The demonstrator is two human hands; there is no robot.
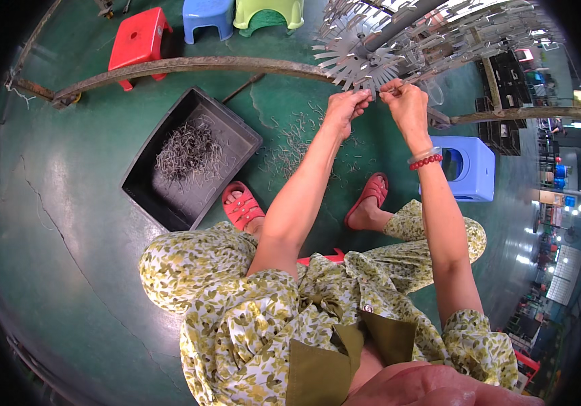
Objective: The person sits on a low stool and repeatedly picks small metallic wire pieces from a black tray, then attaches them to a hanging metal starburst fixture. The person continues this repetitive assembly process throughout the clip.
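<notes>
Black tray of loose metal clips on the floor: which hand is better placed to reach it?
Left. The black tray lies on the person's left, nearer the left hand. The right hand would have to cross over. Both now pinch at the metal rack.

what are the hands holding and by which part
Both the left hand and right hand pinch at the metal rack of flat strips; the exact held piece cannot be told.

Single head cam, fisheye, looked steeply down from above the seated person's lap. Forearms entered from lower edge, reaching far toward left hand and right hand at a metal rack near top centre. Green floor filled left side; dark tray sat mid-left. Edges bent and vignetted black at rim. Close range, no 2nd view.
</notes>
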